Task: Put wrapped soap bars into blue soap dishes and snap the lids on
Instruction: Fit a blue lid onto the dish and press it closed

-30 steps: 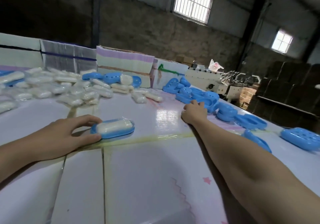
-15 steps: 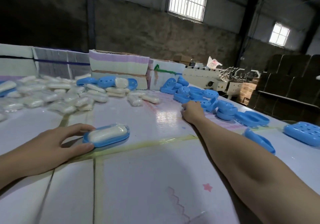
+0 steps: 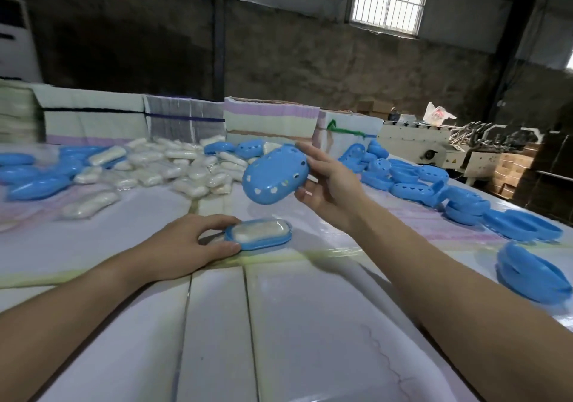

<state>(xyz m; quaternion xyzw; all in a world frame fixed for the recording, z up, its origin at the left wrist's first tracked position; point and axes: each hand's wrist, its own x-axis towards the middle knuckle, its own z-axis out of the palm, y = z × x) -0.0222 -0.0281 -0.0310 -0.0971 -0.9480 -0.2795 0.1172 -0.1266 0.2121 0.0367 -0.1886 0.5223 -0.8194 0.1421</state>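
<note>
On the table (image 3: 310,324) I saw left hand (image 3: 183,246) gripping the soap-filled dish (image 3: 259,234), right hand (image 3: 330,184) pinching a lid (image 3: 274,181) above it.

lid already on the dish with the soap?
No: the lid is held in the air by the right hand, above the open dish with the soap bar showing.
</note>
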